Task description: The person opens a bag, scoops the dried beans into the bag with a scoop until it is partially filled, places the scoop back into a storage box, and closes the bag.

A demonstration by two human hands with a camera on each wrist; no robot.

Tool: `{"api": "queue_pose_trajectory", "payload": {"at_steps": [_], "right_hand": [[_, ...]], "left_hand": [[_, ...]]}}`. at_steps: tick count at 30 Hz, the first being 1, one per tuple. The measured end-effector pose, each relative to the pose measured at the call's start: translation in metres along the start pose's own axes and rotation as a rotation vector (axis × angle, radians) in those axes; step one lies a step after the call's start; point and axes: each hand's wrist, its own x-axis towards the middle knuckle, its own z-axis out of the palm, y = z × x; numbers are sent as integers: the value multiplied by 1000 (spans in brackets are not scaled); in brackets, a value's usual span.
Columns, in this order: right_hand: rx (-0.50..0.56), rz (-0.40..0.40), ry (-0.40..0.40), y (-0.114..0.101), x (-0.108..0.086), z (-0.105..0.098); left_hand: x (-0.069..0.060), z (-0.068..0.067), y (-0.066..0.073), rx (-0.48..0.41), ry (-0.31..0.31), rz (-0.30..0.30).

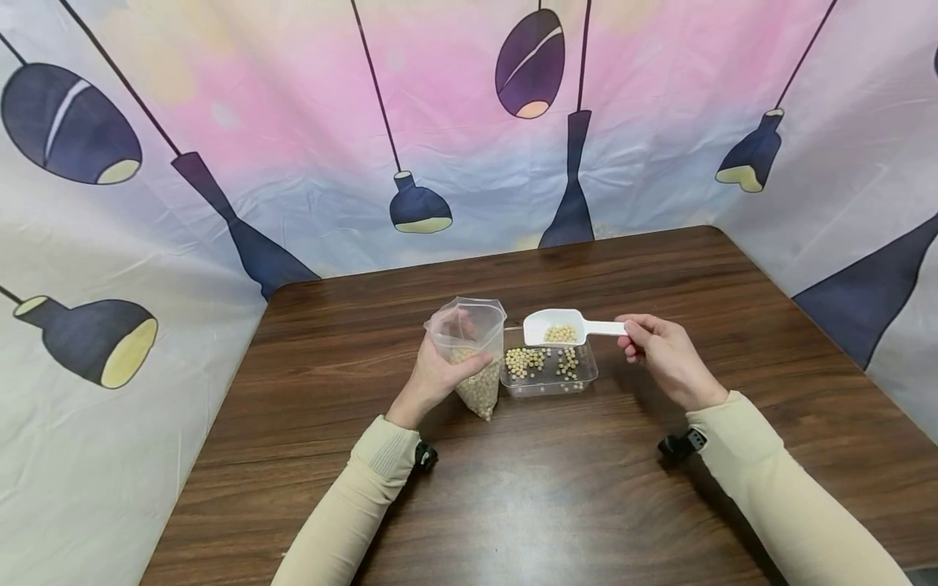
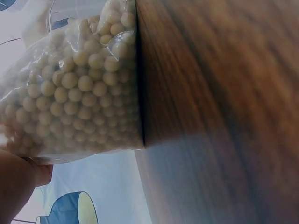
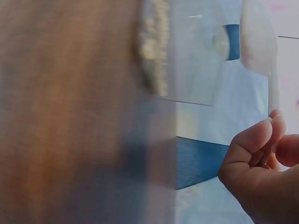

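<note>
My left hand [image 1: 434,370] holds a clear plastic bag [image 1: 480,394] upright, its mouth open, its fingers and thumb around the upper part. Round pale-yellow beans, like soybeans [image 2: 70,95], fill the lower part of the bag. In my right hand [image 1: 672,360] is the handle of a white scoop [image 1: 536,327], pinched between thumb and fingers. Some of the same beans lie in the scoop's bowl, which hovers over a clear plastic tray [image 1: 538,391]. Beans are scattered in that tray, in two loose groups. The right wrist view shows the scoop's outside [image 3: 258,42].
Bag and tray stand close together on a dark brown wooden table [image 1: 352,342]. Behind the table hangs a cloth [image 1: 322,195] printed with lamps. Each wrist carries a small black device [image 1: 681,445] near the sleeve cuff.
</note>
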Motion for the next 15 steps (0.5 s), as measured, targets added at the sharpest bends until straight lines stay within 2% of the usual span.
{"api": "queue_pose_trajectory", "payload": {"at_steps": [4, 10, 15], "right_hand": [[96, -58, 6, -18, -3, 0], [185, -160, -17, -48, -9, 9], [198, -261, -66, -68, -12, 23]], "left_hand": [[-3, 2, 16, -5, -9, 8], [-2, 2, 18, 11, -22, 5], [-1, 2, 17, 20, -21, 6]]}}
